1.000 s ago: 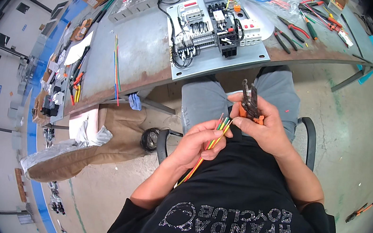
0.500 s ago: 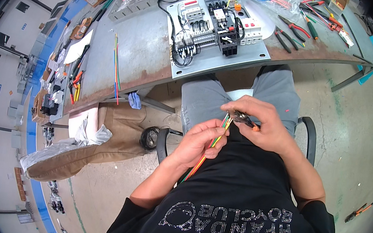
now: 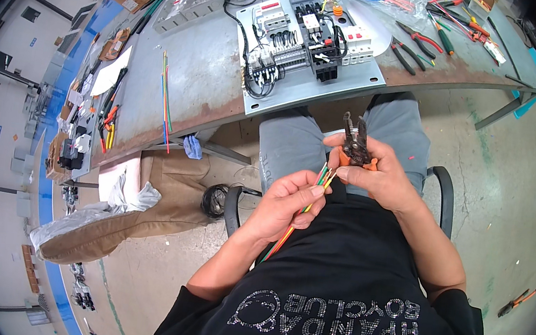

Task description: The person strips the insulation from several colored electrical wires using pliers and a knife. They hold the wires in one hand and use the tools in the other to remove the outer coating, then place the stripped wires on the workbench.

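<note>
My left hand [image 3: 292, 202] is closed around a bundle of thin insulated wires [image 3: 282, 239] in red, yellow and green. Their upper ends stick out past my thumb, with short bare tips, and the lower ends run down against my black shirt. In my right hand [image 3: 386, 177] are wire strippers [image 3: 356, 142] with dark jaws and orange handles. The jaws point away from me, spread apart, and nothing is between them. My right thumb and fingertips are close by the wire ends; whether they touch them I cannot tell.
Ahead on the metal table [image 3: 208, 84] lies a mounting plate [image 3: 356, 78] with breakers, terminal blocks and black wiring. Loose coloured wires [image 3: 166, 102] lie left of it, pliers [image 3: 417, 39] to its right. Another person's leg [image 3: 136, 224] in brown trousers is at my left.
The wire strippers have come off the wire ends and turned in my right hand, so their jaws now point away from me. My left hand keeps its hold on the wires.
</note>
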### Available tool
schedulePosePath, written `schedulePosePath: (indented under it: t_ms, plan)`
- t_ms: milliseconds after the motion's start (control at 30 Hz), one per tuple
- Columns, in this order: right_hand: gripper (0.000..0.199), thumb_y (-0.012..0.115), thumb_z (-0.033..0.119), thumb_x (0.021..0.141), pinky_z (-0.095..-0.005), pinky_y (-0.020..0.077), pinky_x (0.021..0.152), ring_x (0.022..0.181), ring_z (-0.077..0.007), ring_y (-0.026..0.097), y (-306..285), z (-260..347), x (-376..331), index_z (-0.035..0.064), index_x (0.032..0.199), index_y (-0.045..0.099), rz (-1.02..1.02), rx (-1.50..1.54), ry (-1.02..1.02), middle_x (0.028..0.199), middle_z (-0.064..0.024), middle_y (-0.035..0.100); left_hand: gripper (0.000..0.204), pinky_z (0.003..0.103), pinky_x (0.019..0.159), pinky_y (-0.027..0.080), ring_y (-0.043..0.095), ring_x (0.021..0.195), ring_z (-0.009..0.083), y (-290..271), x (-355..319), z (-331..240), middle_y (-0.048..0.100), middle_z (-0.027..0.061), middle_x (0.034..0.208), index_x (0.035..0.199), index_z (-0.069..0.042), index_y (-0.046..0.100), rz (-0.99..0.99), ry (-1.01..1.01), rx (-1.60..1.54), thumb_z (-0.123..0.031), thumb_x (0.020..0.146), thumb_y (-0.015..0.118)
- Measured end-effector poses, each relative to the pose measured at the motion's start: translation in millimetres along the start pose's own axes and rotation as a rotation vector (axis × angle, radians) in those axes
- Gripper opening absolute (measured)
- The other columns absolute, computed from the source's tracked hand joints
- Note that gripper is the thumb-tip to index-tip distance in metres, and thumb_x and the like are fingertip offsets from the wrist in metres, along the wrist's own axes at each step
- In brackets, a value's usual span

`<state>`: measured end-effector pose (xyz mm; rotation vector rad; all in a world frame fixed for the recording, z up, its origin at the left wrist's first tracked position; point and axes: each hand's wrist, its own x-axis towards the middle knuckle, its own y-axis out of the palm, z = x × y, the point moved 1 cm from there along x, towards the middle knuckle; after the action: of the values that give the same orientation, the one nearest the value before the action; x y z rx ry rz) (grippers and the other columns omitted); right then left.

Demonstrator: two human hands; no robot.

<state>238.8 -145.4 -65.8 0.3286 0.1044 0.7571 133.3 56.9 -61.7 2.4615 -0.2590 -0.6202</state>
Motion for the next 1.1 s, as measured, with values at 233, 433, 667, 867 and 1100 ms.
schedulePosePath:
  t_ms: [233, 433, 667, 867, 1100]
  plan:
    - [0.044, 0.074, 0.004, 0.093, -0.0236, 0.0478, 0.075, 0.085, -0.0063, 0.059, 2.2, -0.7, -1.0, 0.0018, 0.137, 0.066, -0.020, 0.069, 0.028, 0.096, -0.0001, 0.067, 0.020, 0.020, 0.048, 0.033, 0.040, 0.054, 0.0043, -0.8, 0.6, 2.9, 0.058, 0.0042, 0.081, 0.118, 0.001, 0.065, 0.002, 0.025, -0.011, -0.016, 0.109, 0.060]
    - [0.040, 0.073, 0.006, 0.096, -0.0225, 0.0455, 0.072, 0.082, -0.0047, 0.056, 5.0, -3.5, -1.2, 0.0011, 0.135, 0.066, -0.029, 0.027, -0.062, 0.094, 0.0014, 0.064, 0.019, 0.020, 0.045, 0.032, 0.041, 0.052, 0.0042, 0.2, 1.9, 5.1, 0.059, 0.0035, 0.079, 0.118, 0.002, 0.066, 0.009, 0.077, 0.080, -0.013, 0.108, 0.061]
    - [0.035, 0.070, 0.003, 0.098, -0.0223, 0.0433, 0.071, 0.082, -0.0034, 0.053, 7.5, -4.3, -4.6, 0.0009, 0.133, 0.066, 0.009, -0.034, -0.078, 0.093, 0.0031, 0.061, 0.023, 0.020, 0.045, 0.031, 0.041, 0.050, 0.0046, -0.6, 0.3, 2.0, 0.064, 0.0073, 0.081, 0.121, 0.003, 0.065, 0.041, 0.064, 0.054, -0.016, 0.110, 0.058]
    - [0.036, 0.069, 0.003, 0.098, -0.0231, 0.0435, 0.071, 0.081, -0.0037, 0.053, 7.8, -7.2, -3.6, 0.0011, 0.133, 0.066, 0.001, 0.005, -0.101, 0.093, 0.0027, 0.061, 0.026, 0.020, 0.045, 0.032, 0.041, 0.050, 0.0051, -2.3, -0.4, 1.1, 0.065, 0.0089, 0.081, 0.124, 0.004, 0.065, 0.067, 0.061, 0.031, -0.017, 0.111, 0.056]
    - [0.037, 0.072, 0.008, 0.098, -0.0253, 0.0466, 0.067, 0.077, -0.0069, 0.056, 5.4, -5.3, -1.5, 0.0021, 0.134, 0.066, -0.066, 0.051, -0.034, 0.092, 0.0002, 0.064, 0.027, 0.020, 0.044, 0.032, 0.041, 0.050, 0.0049, -7.1, 0.3, 3.9, 0.065, 0.0087, 0.082, 0.125, 0.004, 0.065, 0.087, 0.034, 0.008, -0.017, 0.111, 0.056]
